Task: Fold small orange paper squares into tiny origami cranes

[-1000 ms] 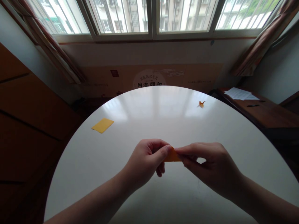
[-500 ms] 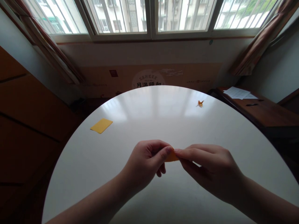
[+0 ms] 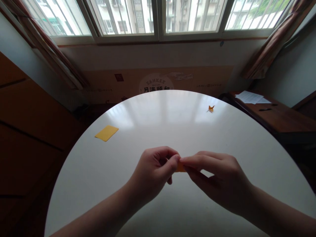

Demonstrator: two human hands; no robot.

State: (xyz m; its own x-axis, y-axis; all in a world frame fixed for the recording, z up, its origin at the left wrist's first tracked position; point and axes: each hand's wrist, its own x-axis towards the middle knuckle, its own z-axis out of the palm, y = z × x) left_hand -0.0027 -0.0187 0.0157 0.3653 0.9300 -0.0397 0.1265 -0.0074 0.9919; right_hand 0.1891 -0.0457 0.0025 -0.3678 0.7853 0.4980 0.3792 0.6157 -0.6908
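Between my two hands is a small piece of orange paper, mostly covered by fingers. My left hand pinches it between thumb and curled fingers. From the other side, my right hand grips its right part, thumb below and fingertips on top, meeting the left thumb. How the paper is folded is hidden. Both hands are over the near middle of the white round table. A yellow square of paper lies flat on the left, and a small orange folded-paper bird stands at the back right.
Beyond the table's far edge, a long printed cardboard panel leans below the barred windows. A brown wooden desk at the right bears white sheets and a dark pen. Wooden cabinets stand at the left.
My right hand has shifted slightly left, its fingertips now against the left thumb. Less of my left hand's lower fingers shows. The orange paper stays held by both hands.
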